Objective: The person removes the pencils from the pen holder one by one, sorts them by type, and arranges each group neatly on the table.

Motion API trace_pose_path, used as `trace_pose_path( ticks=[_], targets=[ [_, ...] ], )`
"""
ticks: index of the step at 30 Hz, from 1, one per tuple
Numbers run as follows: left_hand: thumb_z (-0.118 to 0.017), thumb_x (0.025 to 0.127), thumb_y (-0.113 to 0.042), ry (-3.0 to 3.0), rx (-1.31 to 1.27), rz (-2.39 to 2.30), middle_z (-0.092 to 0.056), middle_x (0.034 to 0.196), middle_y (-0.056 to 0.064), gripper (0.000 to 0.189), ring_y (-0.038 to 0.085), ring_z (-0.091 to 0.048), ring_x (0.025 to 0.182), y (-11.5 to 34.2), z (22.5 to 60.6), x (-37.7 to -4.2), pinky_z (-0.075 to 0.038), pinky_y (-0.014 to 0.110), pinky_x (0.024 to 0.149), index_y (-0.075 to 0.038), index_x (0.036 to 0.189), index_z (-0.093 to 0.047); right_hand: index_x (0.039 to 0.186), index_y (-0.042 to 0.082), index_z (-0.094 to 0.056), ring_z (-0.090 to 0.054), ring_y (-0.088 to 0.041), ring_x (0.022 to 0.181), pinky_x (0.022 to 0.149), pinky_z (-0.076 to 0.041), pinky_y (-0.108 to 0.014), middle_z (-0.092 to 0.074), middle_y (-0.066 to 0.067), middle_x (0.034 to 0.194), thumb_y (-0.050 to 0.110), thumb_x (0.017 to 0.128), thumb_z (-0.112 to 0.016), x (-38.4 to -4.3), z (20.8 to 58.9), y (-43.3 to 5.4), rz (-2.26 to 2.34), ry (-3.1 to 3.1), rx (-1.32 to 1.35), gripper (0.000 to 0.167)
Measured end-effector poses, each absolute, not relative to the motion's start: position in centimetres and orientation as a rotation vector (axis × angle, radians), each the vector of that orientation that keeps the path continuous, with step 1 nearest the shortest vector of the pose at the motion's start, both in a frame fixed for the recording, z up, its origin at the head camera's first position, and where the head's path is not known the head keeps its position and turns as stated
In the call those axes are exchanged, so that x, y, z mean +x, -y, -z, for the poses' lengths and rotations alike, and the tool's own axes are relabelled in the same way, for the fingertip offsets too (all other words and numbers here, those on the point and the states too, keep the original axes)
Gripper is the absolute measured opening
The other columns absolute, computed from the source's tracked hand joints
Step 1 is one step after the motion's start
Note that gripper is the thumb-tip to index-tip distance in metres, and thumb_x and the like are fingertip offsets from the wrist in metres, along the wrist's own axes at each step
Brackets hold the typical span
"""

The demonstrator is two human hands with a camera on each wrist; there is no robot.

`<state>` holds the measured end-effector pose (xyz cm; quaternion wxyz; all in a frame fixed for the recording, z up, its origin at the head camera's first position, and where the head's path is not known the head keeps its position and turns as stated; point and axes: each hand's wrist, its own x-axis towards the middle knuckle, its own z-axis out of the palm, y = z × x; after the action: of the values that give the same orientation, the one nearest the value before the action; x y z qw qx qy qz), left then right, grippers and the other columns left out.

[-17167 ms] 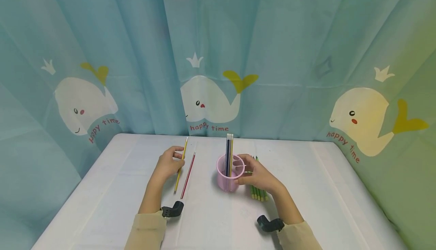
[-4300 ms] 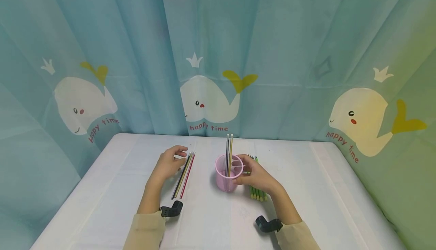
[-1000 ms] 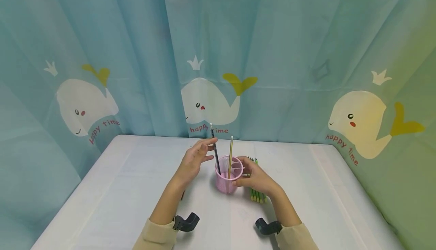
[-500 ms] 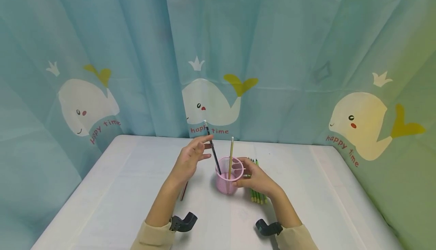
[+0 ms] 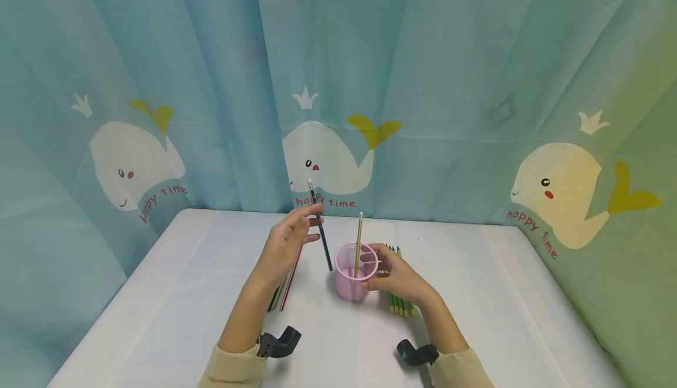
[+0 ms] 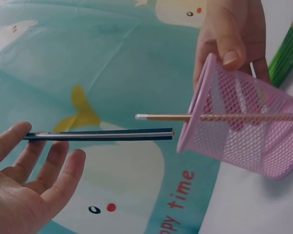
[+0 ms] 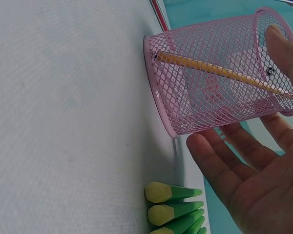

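Note:
My left hand [image 5: 282, 247] pinches a dark striped pencil [image 5: 324, 247] near its white-eraser end. The pencil tilts in the air just left of a pink mesh pencil cup [image 6: 254, 141], its lower end outside the rim. My right hand [image 5: 399, 273] holds the cup by its right side, with the thumb at the rim in the right wrist view. One yellow pencil [image 5: 359, 235] stands inside the cup, eraser end up. Behind my left wrist lie a red pencil [image 5: 288, 285] and other pencils, partly hidden by the hand and forearm.
Several green pencils [image 5: 400, 304] lie side by side on the white tabletop [image 5: 476, 305], right of the cup under my right hand. A blue-green curtain [image 5: 449, 82] with whale prints hangs behind and beside the table.
Earlier, yellow and dark pencils moved from the cup to the left row. In the last second, my left hand has drawn another dark pencil up and left, out of the cup. My right hand stays.

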<state>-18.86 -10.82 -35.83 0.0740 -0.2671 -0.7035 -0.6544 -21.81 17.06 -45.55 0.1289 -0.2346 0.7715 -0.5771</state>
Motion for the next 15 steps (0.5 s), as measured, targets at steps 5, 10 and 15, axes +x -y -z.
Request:
trace_pose_path(
  ticks=[5,10,15],
  targets=[
    [-0.043,0.107,-0.017,2.107,-0.773,1.952,-0.044,0.15,0.016,0.04,0.027,-0.05,0.13,11.3,35.6,-18.9,-0.054,0.041,0.099,-0.003,0.144,-0.049,0.143,0.014,-0.045,-0.054,-0.038,0.127,0.104,-0.05,-0.044,-0.054,-0.017,0.138,0.013,0.079,-0.083,-21.8,45.5,-17.1,1.681,-2.236,-0.685,0.074],
    [-0.05,0.105,-0.016,2.137,-0.705,1.949,-0.047,0.149,0.009,0.039,0.021,-0.057,0.121,11.8,35.3,-18.7,-0.054,0.034,0.098,-0.009,0.144,-0.051,0.143,0.013,-0.045,-0.055,-0.039,0.125,0.103,-0.051,-0.041,-0.054,-0.017,0.137,0.013,0.079,-0.083,-21.8,45.5,-17.1,1.686,-2.227,-0.697,0.074],
    [-0.054,0.103,-0.012,2.129,-0.7,1.935,-0.046,0.15,0.011,0.043,0.03,-0.053,0.127,12.2,35.2,-18.8,-0.053,0.027,0.097,-0.005,0.145,-0.049,0.142,0.013,-0.045,-0.055,-0.039,0.125,0.103,-0.05,-0.042,-0.055,-0.016,0.136,0.012,0.079,-0.083,-21.8,45.5,-17.1,1.691,-2.222,-0.695,0.074]
  ],
)
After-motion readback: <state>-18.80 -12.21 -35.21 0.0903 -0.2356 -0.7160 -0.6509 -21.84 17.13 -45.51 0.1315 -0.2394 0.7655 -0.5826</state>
